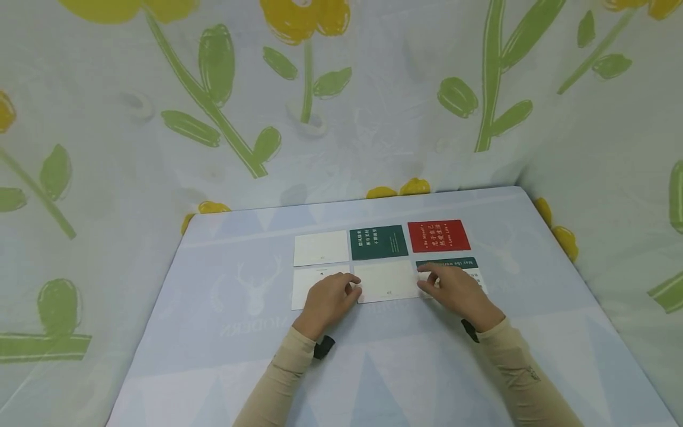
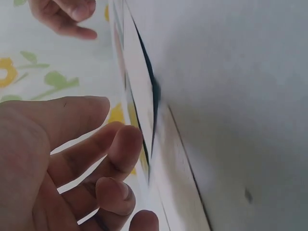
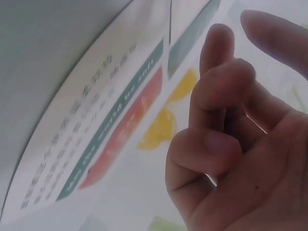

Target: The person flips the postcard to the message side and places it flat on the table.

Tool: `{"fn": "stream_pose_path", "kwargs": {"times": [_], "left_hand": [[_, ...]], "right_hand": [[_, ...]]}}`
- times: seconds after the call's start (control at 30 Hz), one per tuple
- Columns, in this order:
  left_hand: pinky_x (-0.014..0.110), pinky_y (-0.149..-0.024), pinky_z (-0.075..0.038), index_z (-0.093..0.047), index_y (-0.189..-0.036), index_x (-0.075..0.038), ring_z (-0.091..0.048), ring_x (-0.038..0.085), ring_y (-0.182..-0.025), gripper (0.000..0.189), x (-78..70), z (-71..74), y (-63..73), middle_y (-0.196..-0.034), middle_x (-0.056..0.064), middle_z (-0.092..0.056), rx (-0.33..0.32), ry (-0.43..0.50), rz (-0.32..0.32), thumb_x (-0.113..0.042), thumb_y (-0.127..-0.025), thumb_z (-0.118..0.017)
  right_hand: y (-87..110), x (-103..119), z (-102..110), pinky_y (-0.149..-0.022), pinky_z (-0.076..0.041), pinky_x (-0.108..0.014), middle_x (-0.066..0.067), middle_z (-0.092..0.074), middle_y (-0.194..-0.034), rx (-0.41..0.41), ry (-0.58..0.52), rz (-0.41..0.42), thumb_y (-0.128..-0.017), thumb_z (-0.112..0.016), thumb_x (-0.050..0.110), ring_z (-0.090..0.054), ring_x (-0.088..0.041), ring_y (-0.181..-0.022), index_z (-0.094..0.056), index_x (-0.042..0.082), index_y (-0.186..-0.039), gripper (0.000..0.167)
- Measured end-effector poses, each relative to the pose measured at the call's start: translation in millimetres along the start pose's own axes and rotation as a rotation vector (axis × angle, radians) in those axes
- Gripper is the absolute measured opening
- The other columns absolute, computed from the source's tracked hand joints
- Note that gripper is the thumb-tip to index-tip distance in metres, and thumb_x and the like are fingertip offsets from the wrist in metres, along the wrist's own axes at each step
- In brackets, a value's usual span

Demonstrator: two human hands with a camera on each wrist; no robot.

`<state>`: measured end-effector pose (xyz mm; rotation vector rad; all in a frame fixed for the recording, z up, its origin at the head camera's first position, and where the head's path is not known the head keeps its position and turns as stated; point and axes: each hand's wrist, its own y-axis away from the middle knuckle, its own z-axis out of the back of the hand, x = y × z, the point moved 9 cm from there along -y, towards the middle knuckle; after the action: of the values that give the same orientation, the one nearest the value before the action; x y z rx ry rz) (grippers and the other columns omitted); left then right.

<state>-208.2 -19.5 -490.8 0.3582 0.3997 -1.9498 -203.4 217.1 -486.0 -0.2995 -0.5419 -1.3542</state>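
Note:
Postcard-like cards lie flat in two rows of three. My left hand (image 1: pixel 326 301) is over the front-left white card (image 1: pixel 306 287), fingers loosely bent and holding nothing. My right hand (image 1: pixel 460 292) hovers, fingers half curled and empty, over a white card with a green band (image 1: pixel 448 263), partly hiding it. Between the hands lies the middle white card (image 1: pixel 386 281); in the left wrist view its dark lower edge (image 2: pixel 155 91) looks slightly raised. Behind are a white card (image 1: pixel 320 248), a green card (image 1: pixel 379 242) with white writing and a red card (image 1: pixel 439 236).
The cards lie on a pale blue-white table cover (image 1: pixel 213 356) with printed deer and triangle shapes. A white curtain (image 1: pixel 373 118) with yellow flowers and green leaves hangs behind the table and along both sides. Both wrists wear dark straps.

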Motion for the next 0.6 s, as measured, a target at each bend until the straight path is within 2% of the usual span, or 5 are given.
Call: {"fn": "stream_pose_path", "kwargs": {"times": [0.23, 0.4, 0.6], "left_hand": [[0.024, -0.06, -0.046, -0.075, -0.11, -0.015, -0.058, 0.009, -0.07, 0.017, 9.4, 9.7, -2.4, -0.084, -0.006, -0.067, -0.05, -0.005, -0.002, -0.024, -0.096, -0.069], [0.025, -0.058, -0.046, -0.075, -0.109, -0.014, -0.059, 0.01, -0.069, 0.019, 10.0, 15.5, -3.8, -0.086, -0.004, -0.068, -0.088, -0.009, -0.027, -0.023, -0.094, -0.072], [0.024, -0.057, -0.044, -0.074, -0.112, -0.015, -0.056, 0.011, -0.068, 0.022, 9.5, 20.3, -6.0, -0.087, -0.003, -0.067, -0.104, -0.022, -0.034, -0.025, -0.093, -0.074]], "right_hand": [[4.8, -12.0, 11.2, -0.06, -0.048, -0.031, -0.004, -0.068, -0.096, -0.041, 0.005, -0.01, -0.094, -0.075, 0.024, -0.056, -0.019, -0.076, -0.065, 0.008, -0.131, 0.042], [5.7, -18.0, 16.0, -0.058, -0.047, -0.031, -0.007, -0.068, -0.1, -0.053, -0.012, -0.016, -0.094, -0.075, 0.023, -0.057, -0.02, -0.077, -0.063, 0.006, -0.132, 0.044], [6.2, -22.9, 19.9, -0.059, -0.049, -0.031, -0.01, -0.068, -0.105, -0.06, -0.026, -0.031, -0.094, -0.074, 0.024, -0.059, -0.022, -0.081, -0.06, 0.006, -0.136, 0.048]]}}
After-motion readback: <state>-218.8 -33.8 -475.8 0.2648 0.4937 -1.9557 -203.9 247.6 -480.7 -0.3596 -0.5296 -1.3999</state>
